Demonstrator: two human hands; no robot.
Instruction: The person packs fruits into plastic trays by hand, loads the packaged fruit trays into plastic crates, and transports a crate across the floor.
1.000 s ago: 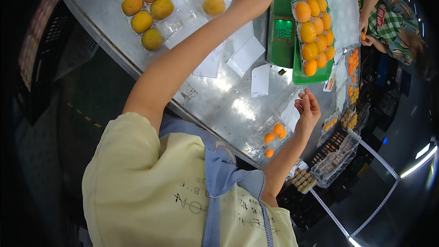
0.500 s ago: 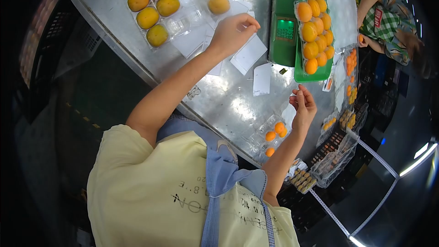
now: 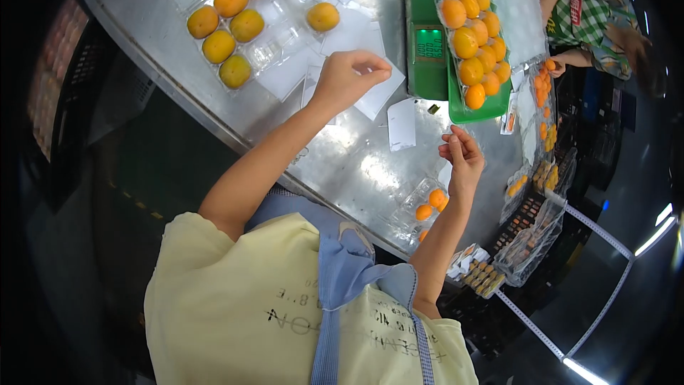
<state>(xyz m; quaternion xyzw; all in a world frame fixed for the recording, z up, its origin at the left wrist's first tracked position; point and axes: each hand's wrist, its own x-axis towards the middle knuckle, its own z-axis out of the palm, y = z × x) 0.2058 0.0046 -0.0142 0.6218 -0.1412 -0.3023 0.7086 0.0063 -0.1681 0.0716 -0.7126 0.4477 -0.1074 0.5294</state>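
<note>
A long clear-plastic box of round orange fruit point(image 3: 476, 46) is lying lengthwise on the green plastic scale tray point(image 3: 461, 112), its near end facing our closer right hand point(image 3: 464, 157), fingers loosely apart; left of the tray, we cannot tell whether our left hand point(image 3: 345, 81) is pinching anything.

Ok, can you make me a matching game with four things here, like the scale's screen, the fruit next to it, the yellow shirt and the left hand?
Things:
1. Screen
2. Fruit beside the screen
3. Shirt
4. Left hand

Matches:
A. Near white papers
B. Pale yellow
C. Above a green tray
D. Lit up green

Right pairs: 1-D, 2-C, 3-B, 4-A.
</note>
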